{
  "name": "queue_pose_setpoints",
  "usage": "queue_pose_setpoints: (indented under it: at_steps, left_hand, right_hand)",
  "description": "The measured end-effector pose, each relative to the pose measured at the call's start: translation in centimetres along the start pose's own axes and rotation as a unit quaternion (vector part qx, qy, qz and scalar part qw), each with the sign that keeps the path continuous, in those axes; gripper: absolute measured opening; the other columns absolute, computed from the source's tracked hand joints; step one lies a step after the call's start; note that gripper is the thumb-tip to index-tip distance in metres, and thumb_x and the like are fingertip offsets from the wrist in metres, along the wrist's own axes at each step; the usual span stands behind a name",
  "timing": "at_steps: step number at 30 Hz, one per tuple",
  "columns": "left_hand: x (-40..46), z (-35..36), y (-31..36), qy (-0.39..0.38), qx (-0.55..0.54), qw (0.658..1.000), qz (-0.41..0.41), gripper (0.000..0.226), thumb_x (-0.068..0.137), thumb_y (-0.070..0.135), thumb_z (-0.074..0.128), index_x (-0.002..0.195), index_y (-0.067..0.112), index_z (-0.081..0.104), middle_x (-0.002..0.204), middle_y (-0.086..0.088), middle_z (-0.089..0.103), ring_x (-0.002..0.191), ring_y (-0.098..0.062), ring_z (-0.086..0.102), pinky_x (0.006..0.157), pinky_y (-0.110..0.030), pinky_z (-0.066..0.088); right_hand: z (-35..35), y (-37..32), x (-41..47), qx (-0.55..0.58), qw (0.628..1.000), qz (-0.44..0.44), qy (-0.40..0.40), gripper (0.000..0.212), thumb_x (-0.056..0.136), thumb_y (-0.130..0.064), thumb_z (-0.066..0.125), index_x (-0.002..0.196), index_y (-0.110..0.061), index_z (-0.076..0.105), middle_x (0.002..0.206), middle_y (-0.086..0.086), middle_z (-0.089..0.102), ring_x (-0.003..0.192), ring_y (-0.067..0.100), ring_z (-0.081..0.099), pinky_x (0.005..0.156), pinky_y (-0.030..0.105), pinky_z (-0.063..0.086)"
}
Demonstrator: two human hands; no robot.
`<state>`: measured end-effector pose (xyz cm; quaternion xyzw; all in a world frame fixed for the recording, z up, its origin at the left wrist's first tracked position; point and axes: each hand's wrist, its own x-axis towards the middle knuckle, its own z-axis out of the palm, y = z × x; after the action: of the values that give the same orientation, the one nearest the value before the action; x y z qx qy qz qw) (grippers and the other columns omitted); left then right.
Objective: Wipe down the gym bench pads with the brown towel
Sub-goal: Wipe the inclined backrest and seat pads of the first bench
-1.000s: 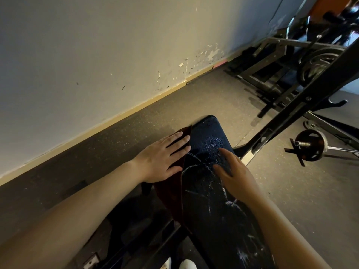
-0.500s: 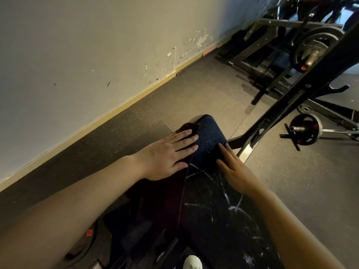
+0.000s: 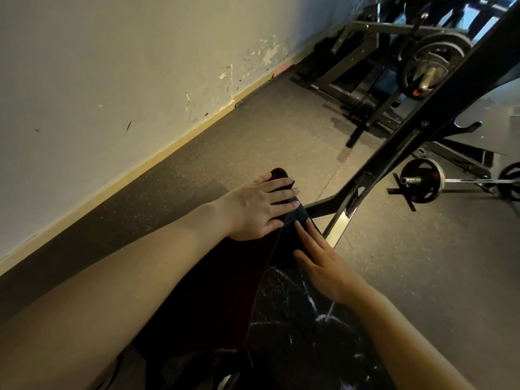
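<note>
Left hand (image 3: 257, 208) lies flat, fingers spread and straight, pressing the brown towel (image 3: 225, 277) onto the far end of the bench pad (image 3: 298, 327). Towel runs under the palm, wraps the pad's far tip, and drapes along the pad's left side toward the near edge. Right hand (image 3: 323, 266) rests open on the bare pad just right of the towel, fingers straight and together. White streaks on the pad near the right wrist. Barbell (image 3: 422, 181) on the floor, far right.

Dim warm light, deep shadows below, wide-angle bending at edges, soft focus
</note>
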<state>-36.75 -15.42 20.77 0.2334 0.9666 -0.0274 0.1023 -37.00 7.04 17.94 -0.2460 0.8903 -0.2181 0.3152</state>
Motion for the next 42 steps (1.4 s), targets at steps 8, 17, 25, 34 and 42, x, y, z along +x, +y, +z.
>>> queue_pose_setpoints:
  at_steps: [8,17,25,34,42]
  left_hand:
    - [-4.9,0.8,5.0,0.156,-0.073,0.943,-0.286,0.06,0.101,0.042,0.027,0.152,0.012,0.035,0.159,-0.016,0.03,0.145,-0.038,0.031,0.114,-0.054,0.032]
    - [-6.3,1.9,6.2,0.023,-0.002,0.977,-0.212,0.068,0.099,0.052,0.003,0.157,0.021,-0.014,0.162,-0.009,-0.027,0.153,-0.033,-0.011,0.121,-0.044,0.016]
    - [-3.2,0.2,3.4,-0.028,-0.004,0.987,-0.158,0.062,0.106,0.049,0.016,0.159,0.026,-0.007,0.165,0.002,-0.022,0.151,-0.031,-0.016,0.123,-0.042,0.011]
    - [3.0,-0.1,2.2,0.011,0.016,0.988,-0.155,0.057,0.107,0.045,0.02,0.158,0.024,0.01,0.164,-0.005,0.012,0.151,-0.032,0.005,0.119,-0.046,0.024]
    - [-0.2,0.6,3.1,0.025,-0.008,0.987,-0.16,0.058,0.107,0.047,0.021,0.159,0.029,0.005,0.165,0.002,-0.006,0.152,-0.027,-0.01,0.122,-0.046,0.018]
  right_hand:
    - [-0.8,-0.2,-0.5,-0.01,1.0,-0.024,0.004,0.057,0.107,-0.039,0.028,0.155,-0.039,-0.001,0.164,-0.008,-0.015,0.152,0.016,-0.004,0.116,0.025,0.001]
    - [-0.1,1.2,-0.3,0.077,0.996,-0.041,-0.003,0.055,0.105,-0.041,0.031,0.154,-0.043,0.005,0.155,-0.023,-0.014,0.15,0.009,-0.011,0.112,0.021,-0.005]
    - [0.4,0.5,0.0,0.057,0.998,-0.029,0.001,0.059,0.105,-0.041,0.031,0.154,-0.04,-0.001,0.161,-0.014,-0.018,0.149,0.01,-0.014,0.111,0.022,-0.007]
    - [-0.3,1.3,0.2,0.048,0.998,-0.038,-0.029,0.055,0.106,-0.038,0.027,0.154,-0.035,-0.001,0.16,-0.013,-0.02,0.149,0.009,-0.016,0.111,0.017,-0.008]
    - [-0.4,1.4,0.3,0.071,0.996,-0.032,-0.032,0.056,0.106,-0.04,0.03,0.154,-0.04,0.001,0.162,-0.012,-0.018,0.15,0.013,-0.014,0.116,0.028,-0.005]
